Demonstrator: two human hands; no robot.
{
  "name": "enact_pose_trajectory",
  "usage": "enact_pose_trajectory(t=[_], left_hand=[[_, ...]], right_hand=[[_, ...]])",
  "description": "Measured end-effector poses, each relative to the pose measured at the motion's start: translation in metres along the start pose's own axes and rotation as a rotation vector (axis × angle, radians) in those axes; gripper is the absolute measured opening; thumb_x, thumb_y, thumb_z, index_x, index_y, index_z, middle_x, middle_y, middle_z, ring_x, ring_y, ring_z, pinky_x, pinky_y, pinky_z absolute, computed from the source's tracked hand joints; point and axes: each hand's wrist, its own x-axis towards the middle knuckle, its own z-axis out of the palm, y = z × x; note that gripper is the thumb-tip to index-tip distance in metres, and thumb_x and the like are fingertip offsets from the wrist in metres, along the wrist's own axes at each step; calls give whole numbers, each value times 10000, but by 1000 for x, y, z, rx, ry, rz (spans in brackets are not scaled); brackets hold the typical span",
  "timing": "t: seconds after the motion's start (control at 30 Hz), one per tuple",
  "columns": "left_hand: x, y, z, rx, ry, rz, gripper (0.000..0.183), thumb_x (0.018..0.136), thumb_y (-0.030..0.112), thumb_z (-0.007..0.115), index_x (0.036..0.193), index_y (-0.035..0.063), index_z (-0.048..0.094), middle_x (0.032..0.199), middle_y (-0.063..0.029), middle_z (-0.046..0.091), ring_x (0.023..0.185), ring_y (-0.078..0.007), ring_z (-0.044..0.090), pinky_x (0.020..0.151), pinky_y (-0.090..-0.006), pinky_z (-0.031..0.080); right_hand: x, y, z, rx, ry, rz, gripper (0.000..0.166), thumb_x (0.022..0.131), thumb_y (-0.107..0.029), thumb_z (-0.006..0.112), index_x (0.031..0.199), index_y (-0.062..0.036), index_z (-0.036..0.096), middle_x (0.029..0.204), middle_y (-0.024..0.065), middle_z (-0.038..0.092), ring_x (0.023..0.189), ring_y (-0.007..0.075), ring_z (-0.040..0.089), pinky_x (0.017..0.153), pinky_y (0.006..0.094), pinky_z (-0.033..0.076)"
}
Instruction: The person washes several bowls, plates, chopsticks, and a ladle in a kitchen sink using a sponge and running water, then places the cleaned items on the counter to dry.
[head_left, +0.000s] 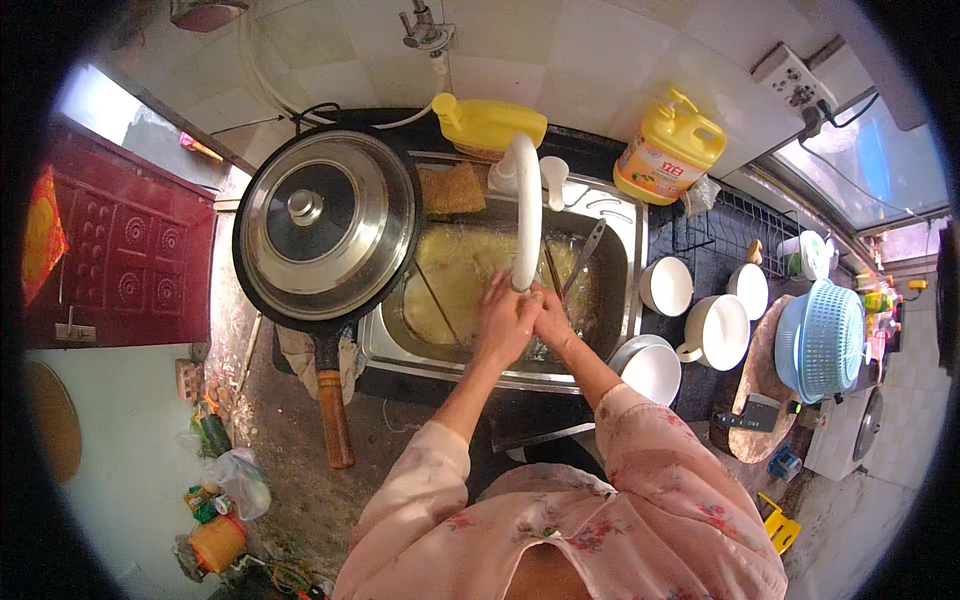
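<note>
Under the white curved faucet (529, 217) my left hand (504, 316) and my right hand (553, 321) are pressed together over the stainless-steel sink (630, 300). Their fingers overlap and partly hide behind the spout, so I cannot tell whether anything is between them. Cloudy yellowish water (457, 259) fills much of the basin. A chopstick (436, 304) slants across the basin's left side. Right of the spout, a utensil with a grey handle (586, 253) leans in the basin beside thin dark sticks (553, 270).
A lidded wok (352, 277) overhangs the sink's left edge, its wooden handle (335, 420) towards me. Behind the sink are a brown scouring pad (453, 189), a yellow bottle (495, 124) and a yellow detergent jug (667, 150). White bowls (666, 286), a blue colander (829, 341) and a cleaver (757, 414) stand rightward.
</note>
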Motion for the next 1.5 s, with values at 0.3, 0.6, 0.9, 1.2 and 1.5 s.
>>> enact_pose_trajectory(t=[0.3, 0.6, 0.9, 1.2, 1.5], left_hand=[[16, -21, 8, -69, -145, -425, 352, 893, 269, 482, 1117, 12, 570, 1117, -216, 563, 1060, -390, 540, 867, -471, 444], [43, -57, -12, -882, -360, -835, 395, 909, 295, 538, 1215, 46, 567, 1132, -117, 637, 999, -269, 621, 866, -428, 485], [-7, -59, -14, -1688, -79, -1044, 518, 807, 268, 727, 1243, 60, 539, 1223, -79, 567, 1167, -258, 508, 992, -473, 402], [14, -41, -18, -1147, -79, -830, 470, 772, 128, 719, 1206, 60, 554, 1102, -51, 610, 1029, -190, 566, 836, -367, 447], [-4, -22, 4, -432, -222, -491, 395, 805, 188, 646, 1117, -43, 575, 986, -189, 658, 920, -300, 619, 784, -394, 473]], right_hand=[[-17, -38, -8, -75, -269, 43, 269, 940, -129, 541, 1173, 5, 540, 1064, 52, 610, 986, 124, 516, 889, 271, 408], [-8, -67, -8, 309, -300, 212, 366, 894, -157, 597, 1222, -1, 546, 1046, 88, 640, 918, 166, 604, 833, 306, 475], [35, -46, -15, 589, 98, 416, 366, 963, -304, 442, 1133, -10, 579, 1019, 88, 650, 906, 213, 622, 862, 347, 472], [-1, -64, 52, -255, 345, -200, 581, 888, -463, 555, 1210, 17, 496, 1048, 160, 577, 981, 247, 551, 883, 358, 427], [31, 4, 36, -50, 222, 64, 522, 813, -379, 691, 1095, 37, 550, 911, 82, 608, 802, 162, 573, 721, 295, 473]])
